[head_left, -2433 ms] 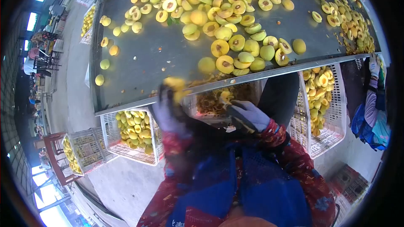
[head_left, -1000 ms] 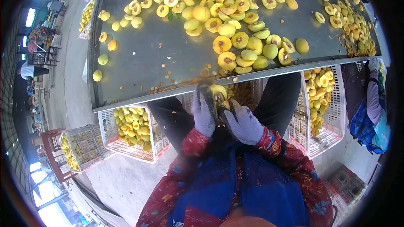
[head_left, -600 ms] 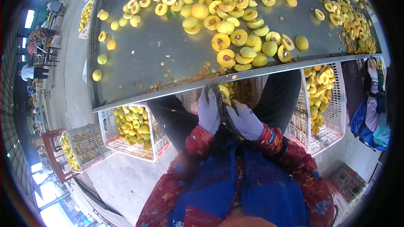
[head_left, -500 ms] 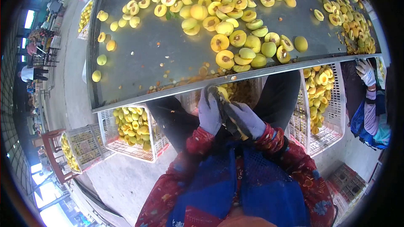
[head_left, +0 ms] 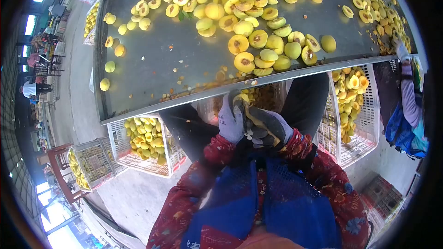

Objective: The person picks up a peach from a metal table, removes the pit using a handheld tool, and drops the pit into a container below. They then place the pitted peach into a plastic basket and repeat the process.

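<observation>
My left hand (head_left: 232, 121), in a pale glove with a dark palm, is closed just below the table's front edge. A yellow apricot (head_left: 243, 97) shows in part at its fingers. My right hand (head_left: 268, 129), gloved the same way, is closed right beside it, its dark fingers curled toward me. What it grips is hidden by the glove. Both hands are over my lap. On the metal table (head_left: 152, 71) above them lie many yellow-green apricots, among them a cut half (head_left: 244, 62) with its stone and a whole one (head_left: 328, 44).
White crates of apricots stand at the left (head_left: 164, 168) and right (head_left: 371, 124) of my legs. Another crate (head_left: 99, 163) is farther left by a brown wooden stool (head_left: 60, 170). A co-worker's gloved hand (head_left: 401, 48) reaches over the table's right end. Loose stones lie along the front edge.
My right hand has turned, so its curled fingers now show; a tan stick-like end below it is out of sight. The co-worker's hand has moved up onto the table.
</observation>
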